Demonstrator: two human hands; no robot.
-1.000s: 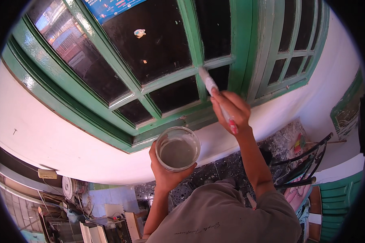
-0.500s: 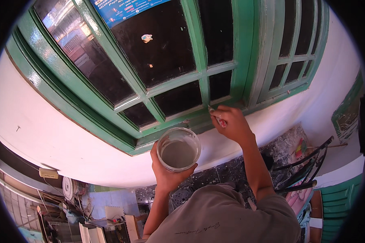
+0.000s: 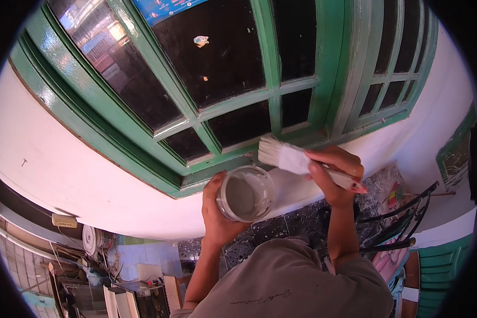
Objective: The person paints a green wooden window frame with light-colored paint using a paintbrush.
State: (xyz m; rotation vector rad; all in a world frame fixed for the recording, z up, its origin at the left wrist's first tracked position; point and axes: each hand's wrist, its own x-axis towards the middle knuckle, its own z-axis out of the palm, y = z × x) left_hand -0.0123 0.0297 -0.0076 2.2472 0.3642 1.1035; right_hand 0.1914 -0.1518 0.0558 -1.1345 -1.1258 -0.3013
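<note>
A round clear plastic tub with grey paint in it sits in my left hand, whose fingers wrap its left side and base. My right hand grips a wide paintbrush with pale bristles, a white band and a red-marked handle. The brush lies nearly crosswise, its bristles pointing left, just up and right of the tub. Behind both hands is a green wooden window frame with several dark panes; whether the bristles touch its lower rail, I cannot tell.
A second green window is at the right, above a white wall ledge. Bent black metal bars stand at the lower right on speckled dark tiles. A bucket, boards and other clutter lie at the lower left.
The brush has left the window's crossbars and swung down and right into a crosswise position. The tub has moved slightly right and tilted. The whole view has shifted a little.
</note>
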